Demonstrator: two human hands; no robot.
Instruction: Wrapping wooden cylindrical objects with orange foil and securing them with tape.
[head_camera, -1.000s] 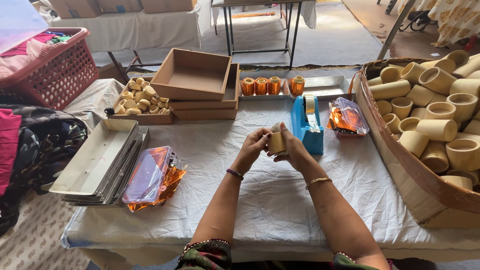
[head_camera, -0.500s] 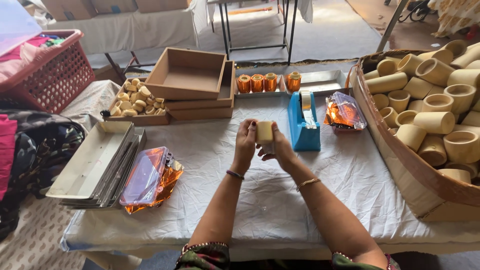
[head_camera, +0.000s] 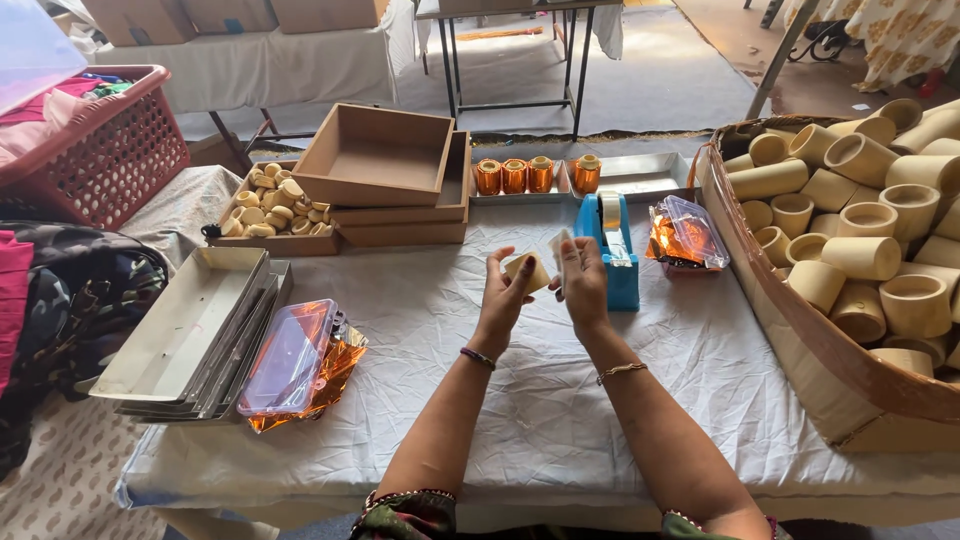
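Observation:
My left hand (head_camera: 503, 290) holds a small tan wooden cup (head_camera: 528, 270) above the white tablecloth (head_camera: 560, 400), tilted with its open end toward me. My right hand (head_camera: 583, 275) is just to the right of the cup, fingers raised, pinching what looks like a pale strip (head_camera: 558, 243) that reaches toward the cup. Right behind my right hand stands a blue tape dispenser (head_camera: 610, 247). Several finished orange foil-wrapped cups (head_camera: 515, 175) stand on a metal tray (head_camera: 640, 175) at the back.
A big basket (head_camera: 790, 300) of plain wooden cups fills the right. Stacked brown boxes (head_camera: 385, 175), a box of small wooden lids (head_camera: 270, 205), grey trays (head_camera: 190, 320) and two clear boxes of orange foil (head_camera: 295, 360) (head_camera: 690, 232) surround the work spot. A red laundry basket (head_camera: 100, 140) sits far left.
The cup was gripped by both hands near the dispenser. Now only my left hand holds it, and my right hand has lifted off with the pale strip between its fingers.

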